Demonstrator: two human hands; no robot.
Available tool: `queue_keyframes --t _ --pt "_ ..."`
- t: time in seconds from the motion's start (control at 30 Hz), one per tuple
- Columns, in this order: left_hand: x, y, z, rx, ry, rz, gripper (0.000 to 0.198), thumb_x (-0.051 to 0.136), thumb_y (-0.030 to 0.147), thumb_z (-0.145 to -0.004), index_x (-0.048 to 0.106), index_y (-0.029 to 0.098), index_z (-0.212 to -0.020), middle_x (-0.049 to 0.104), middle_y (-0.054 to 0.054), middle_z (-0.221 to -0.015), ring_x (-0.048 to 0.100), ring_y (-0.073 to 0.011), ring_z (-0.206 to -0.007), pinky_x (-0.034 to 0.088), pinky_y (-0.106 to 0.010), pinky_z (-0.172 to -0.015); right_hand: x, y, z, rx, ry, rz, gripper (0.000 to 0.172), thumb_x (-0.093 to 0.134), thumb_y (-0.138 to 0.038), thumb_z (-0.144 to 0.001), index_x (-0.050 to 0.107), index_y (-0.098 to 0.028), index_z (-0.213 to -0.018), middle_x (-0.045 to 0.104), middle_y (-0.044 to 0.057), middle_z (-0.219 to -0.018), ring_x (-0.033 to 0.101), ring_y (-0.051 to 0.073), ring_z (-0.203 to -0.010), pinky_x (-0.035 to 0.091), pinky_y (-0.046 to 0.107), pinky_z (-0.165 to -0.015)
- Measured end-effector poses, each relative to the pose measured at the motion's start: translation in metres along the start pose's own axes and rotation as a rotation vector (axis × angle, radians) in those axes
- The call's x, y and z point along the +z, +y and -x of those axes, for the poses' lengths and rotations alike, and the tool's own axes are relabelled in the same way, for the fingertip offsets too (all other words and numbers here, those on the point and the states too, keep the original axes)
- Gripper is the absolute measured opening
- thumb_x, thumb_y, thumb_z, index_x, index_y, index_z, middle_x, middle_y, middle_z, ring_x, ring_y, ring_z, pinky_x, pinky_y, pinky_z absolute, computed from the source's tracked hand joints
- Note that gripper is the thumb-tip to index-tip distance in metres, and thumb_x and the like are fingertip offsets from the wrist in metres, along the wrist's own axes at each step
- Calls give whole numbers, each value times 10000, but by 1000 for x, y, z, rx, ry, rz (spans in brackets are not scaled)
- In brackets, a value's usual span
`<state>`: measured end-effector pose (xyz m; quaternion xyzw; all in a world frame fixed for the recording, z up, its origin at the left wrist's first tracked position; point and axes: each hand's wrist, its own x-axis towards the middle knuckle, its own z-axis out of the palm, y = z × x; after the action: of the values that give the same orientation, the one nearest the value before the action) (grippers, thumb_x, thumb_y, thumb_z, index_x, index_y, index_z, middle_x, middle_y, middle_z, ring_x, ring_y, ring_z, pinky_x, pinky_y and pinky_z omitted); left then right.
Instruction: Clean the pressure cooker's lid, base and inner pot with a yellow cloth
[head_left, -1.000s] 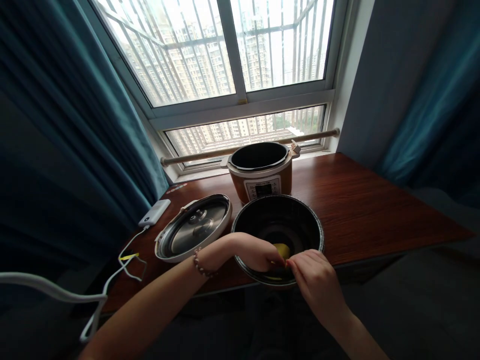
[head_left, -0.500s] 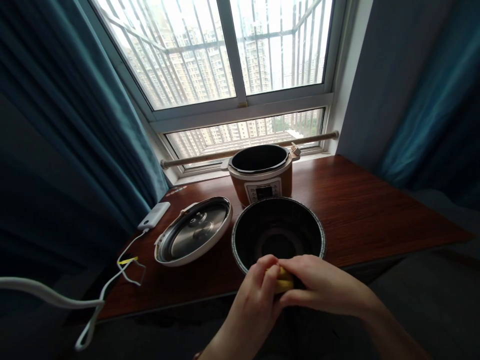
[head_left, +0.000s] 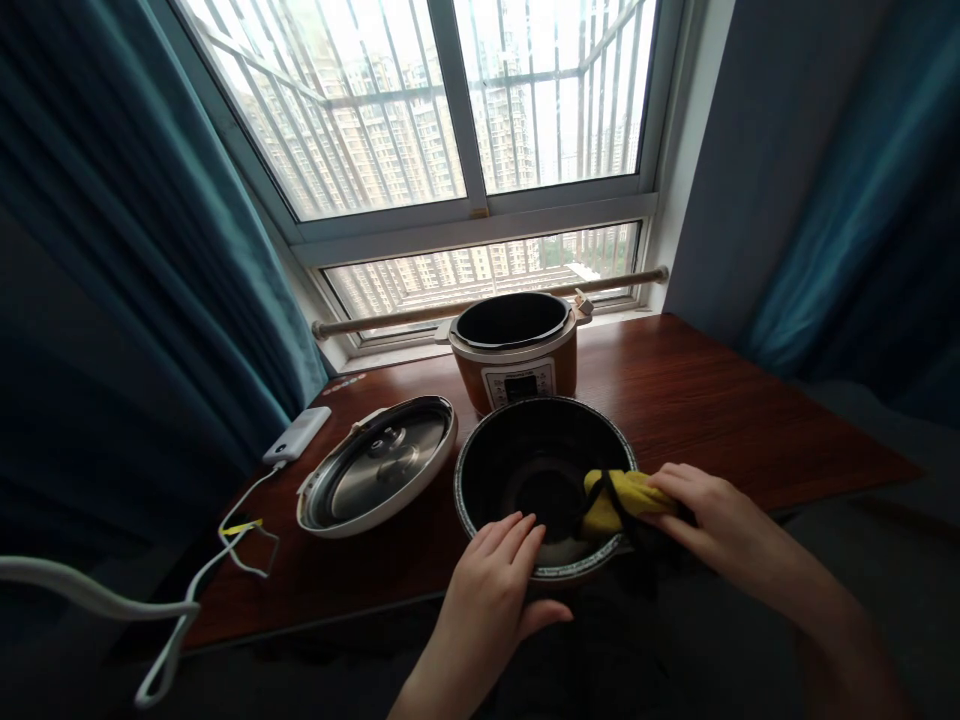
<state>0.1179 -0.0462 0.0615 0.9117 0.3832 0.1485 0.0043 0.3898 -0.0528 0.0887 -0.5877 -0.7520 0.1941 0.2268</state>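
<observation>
Pinches with the right hand (head_left: 712,520) a yellow cloth (head_left: 619,497) draped over the right rim of the black inner pot (head_left: 480,470), holding it bunched between closed fingers and thumb. Lays the left hand (head_left: 495,570) flat, loosely spread and empty, on the pot's near rim. Has the pot at the middle of the desk's (head_left: 712,400) near edge, with an upturned lid (head_left: 379,470) just beside it on the left, an orange cooker body (head_left: 517,365) just behind it toward the far edge, and a white power bank (head_left: 298,433) at the left edge.

Left hand (head_left: 491,582) flat, right hand (head_left: 711,522) closed.
</observation>
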Motion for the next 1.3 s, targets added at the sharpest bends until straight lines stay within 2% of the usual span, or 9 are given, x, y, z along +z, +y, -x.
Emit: queue_keyframes --t 0.13,0.27,0.47,0.53,0.67,0.9,1.03,1.17,1.3 --pt "-10 6 -5 -36 -38 49 672 563 621 -656 587 122 -1106 635 -133 -1119 585 -287 -1039 473 -430 -901 4 53 3 204 251 67 216 458 -371 -812 590 -204 -844 616 48 -836 580 202 -772 415 294 -678" --pt "-19 21 -19 -103 -94 188 517 525 555 -753 600 150 -1065 654 -96 -1050 613 -224 -957 492 -337 -839 30 80 4 476 546 31 308 453 -470 -784 563 -188 -839 636 82 -815 589 246 -744 411 326 -639" --pt "-7 55 -57 -162 -182 188 365 509 499 -809 639 158 -795 675 -62 -793 642 -207 -747 477 -278 -653 91 80 -4 673 805 -816 477 554 -567 -685 601 -141 -892 679 68 -801 635 237 -782 491 322 -695" --pt "1 61 -63 -165 -201 114 321 519 444 -823 638 162 -727 676 -59 -726 646 -216 -674 458 -279 -590 101 75 -4 695 802 -1068 483 613 -540 -645 613 -126 -894 687 54 -759 647 236 -747 512 324 -675" --pt "11 67 -62 -160 -131 9 304 415 291 -889 624 165 -707 671 -60 -671 640 -227 -599 413 -289 -523 104 64 4 687 596 -1255 412 675 -465 -621 657 -111 -831 698 67 -724 662 260 -737 529 338 -653" --pt "3 58 -52 -152 -23 77 328 366 280 -896 571 177 -661 654 -45 -642 602 -174 -540 328 -255 -483 121 36 0 593 418 -1276 395 572 -489 -737 673 -136 -884 705 72 -807 658 255 -840 507 373 -787" --pt "-12 47 -42 -156 89 193 330 393 265 -881 552 176 -606 607 -28 -561 551 -133 -485 302 -242 -472 120 10 -4 537 513 -1058 460 540 -517 -752 649 -109 -936 695 99 -885 630 265 -905 482 356 -817" --pt "-25 37 -25 -192 295 424 322 423 283 -876 615 170 -644 605 -16 -543 554 -117 -488 361 -225 -484 94 -21 7 522 618 -730 514 460 -574 -785 647 -108 -894 689 142 -856 636 288 -803 485 338 -696" --pt "-12 30 -7 -414 578 492 311 505 416 -831 703 190 -752 699 -31 -707 629 -178 -651 472 -260 -578 70 -41 16 381 714 -482 442 411 -527 -836 616 -148 -932 670 155 -907 627 292 -866 472 337 -727"
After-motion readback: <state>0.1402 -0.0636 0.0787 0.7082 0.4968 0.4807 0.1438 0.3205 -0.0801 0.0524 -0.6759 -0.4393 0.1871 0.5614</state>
